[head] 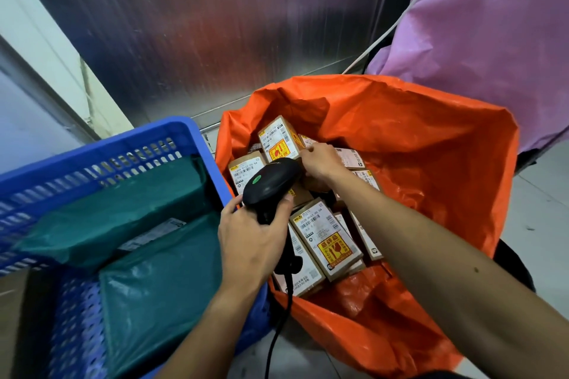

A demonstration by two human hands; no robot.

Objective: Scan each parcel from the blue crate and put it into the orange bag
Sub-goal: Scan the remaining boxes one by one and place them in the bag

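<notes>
Head view: left hand (252, 237) gripping scanner (271, 181) (corded), right hand (321, 161) holding parcel (278, 141) in orange bag (415, 148); blue crate (123, 148) alongside

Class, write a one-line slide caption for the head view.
Left hand grips a barcode scanner; right hand holds a cardboard parcel in the orange bag beside the blue crate.

orange bag (431, 138) mouth wide open, boxes (326, 237) piled inside, blue crate (92, 154) alongside

Dim, even light; wide-angle bending at edges, slight blur throughout.
</notes>
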